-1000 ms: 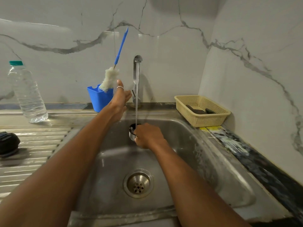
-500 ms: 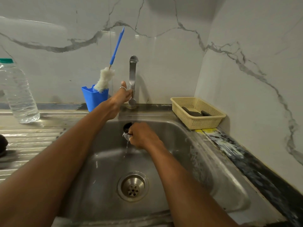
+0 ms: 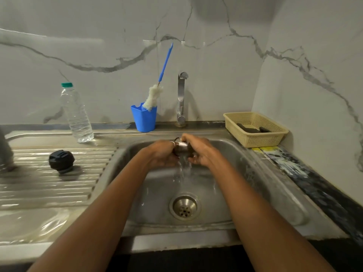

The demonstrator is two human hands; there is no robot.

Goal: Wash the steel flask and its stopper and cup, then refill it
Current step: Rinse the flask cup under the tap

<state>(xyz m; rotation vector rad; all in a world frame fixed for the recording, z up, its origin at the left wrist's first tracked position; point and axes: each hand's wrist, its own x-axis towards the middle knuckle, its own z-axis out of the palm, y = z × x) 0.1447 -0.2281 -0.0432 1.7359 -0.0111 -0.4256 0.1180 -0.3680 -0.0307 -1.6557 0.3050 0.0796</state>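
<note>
Rinsing of the cup (image 3: 181,149) in hand, by the look of it. Cup held low over the sink (image 3: 271,185), near the back wall and just in front of the tap (image 3: 181,99), lying roughly on its side between left hand (image 3: 162,155) and right hand (image 3: 203,155). Fingers (image 3: 172,145) of both hands curled round the steel, one hand at each end, gripping rather than spread. Water (image 3: 183,171) spilling from under the cup straight down toward the drain (image 3: 185,207). Tap running or not: impossible to tell, no stream visible between spout and hands.

Black stopper (image 3: 61,160) parked on the ribbed left part of the desk (image 3: 49,191), well apart from the hands. Flask not clearly in view; a blurred grey shape at the desk's far left edge possibly it, too cut off to say. Along the back edge: plastic bottle (image 3: 77,114), then blue holder (image 3: 144,118) with a bottle brush (image 3: 155,93) leaning in it. Yellow basket (image 3: 255,134) at the back right corner.

Early to middle of the task, judging by this: small parts first, refill not begun. Next, probably: shake the cup out and set it on the ribs beside the stopper. Firm grip needed on wet, slippery steel, with one hand freed only after the other has it securely.
</note>
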